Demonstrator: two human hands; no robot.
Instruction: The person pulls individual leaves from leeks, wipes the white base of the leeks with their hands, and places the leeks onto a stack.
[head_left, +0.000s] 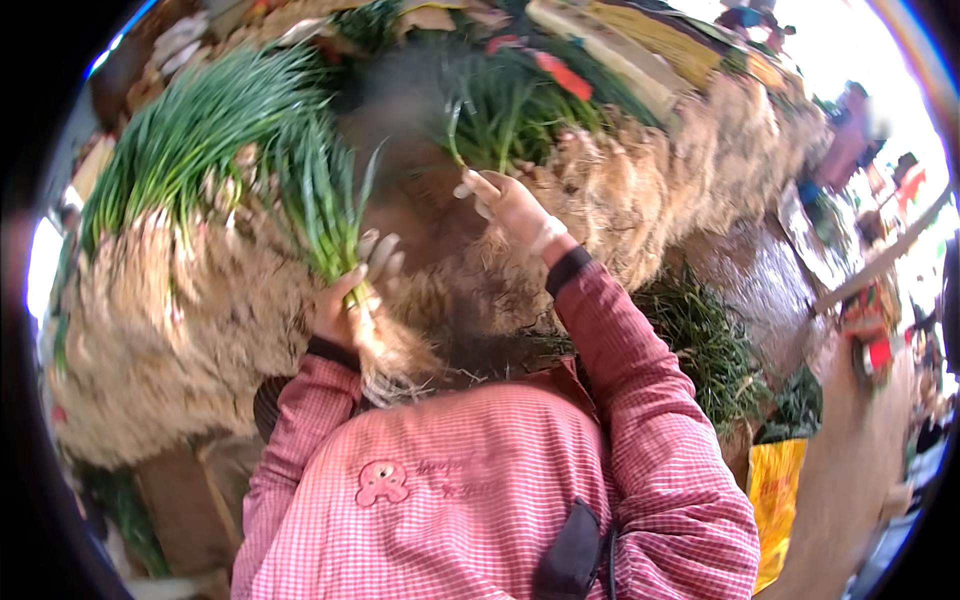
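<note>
My left hand (333,312) is wrapped round a bunch of green onions (330,215). The leaves point away from me, and the pale, hairy roots hang below the fist toward my lap. Farther off to the right, my right hand (515,212) pinches a thin green onion (454,135) near its base. White coverings show on several fingertips of both hands. Left of the bunch lies a big heap of green onions (200,150) with their roots facing me. More green onions (525,115) lie just beyond my right hand.
Masses of tan roots (700,150) stretch along the heap on the right. Loose green leaves (700,350) lie beside my right arm, near a yellow bag (776,505). A wet, shiny sheet (745,270) covers ground at the right. Farther right, people and goods appear small and blurred.
</note>
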